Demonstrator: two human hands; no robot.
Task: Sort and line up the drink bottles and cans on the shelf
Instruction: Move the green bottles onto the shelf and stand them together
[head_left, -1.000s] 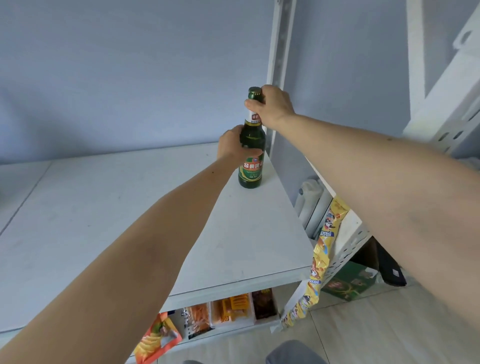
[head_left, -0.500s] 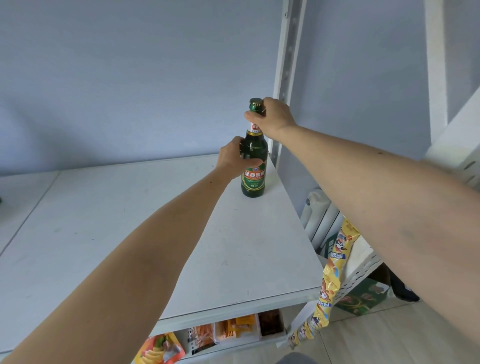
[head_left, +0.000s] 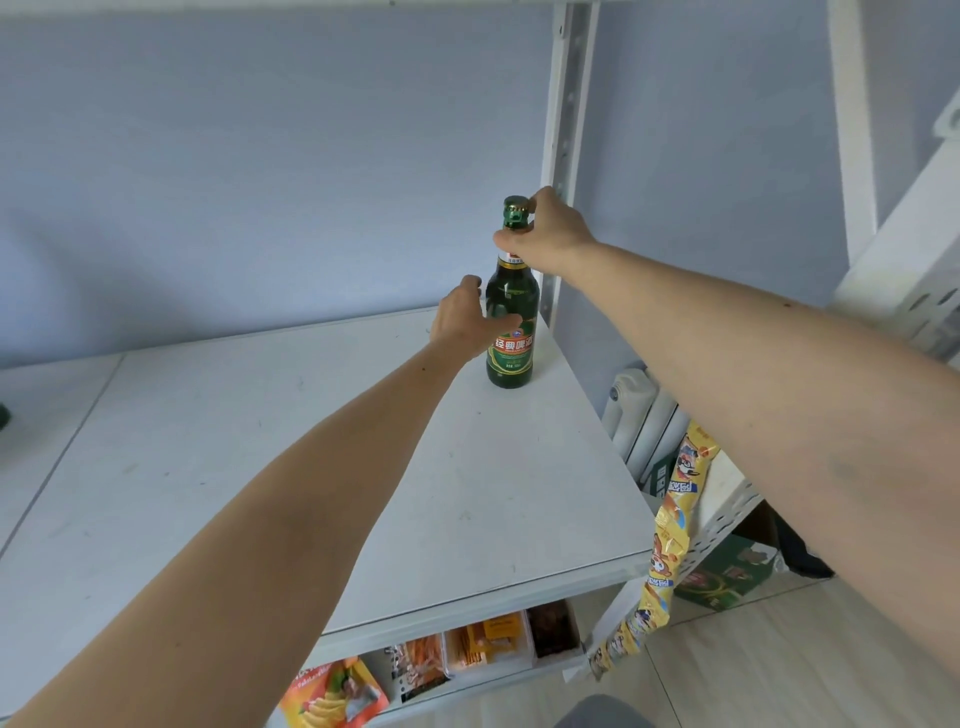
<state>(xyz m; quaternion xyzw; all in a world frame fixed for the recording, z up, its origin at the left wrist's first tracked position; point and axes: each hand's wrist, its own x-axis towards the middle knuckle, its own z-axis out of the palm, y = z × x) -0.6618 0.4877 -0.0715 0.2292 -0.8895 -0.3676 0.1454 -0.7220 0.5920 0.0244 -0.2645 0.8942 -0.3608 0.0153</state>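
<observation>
Standing near the shelf's (head_left: 467, 499) right edge, bottle (head_left: 511, 332) upright.

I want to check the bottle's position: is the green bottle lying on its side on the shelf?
No, the green bottle stands upright on the shelf, held by both hands.

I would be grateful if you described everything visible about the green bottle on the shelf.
The green bottle looks like dark glass, capped, with green foil at the top, a neck band and a green-and-red label. It stands upright at the white shelf's far right corner, beside the upright post. The right hand grips its neck; the left hand grips its body.
</observation>
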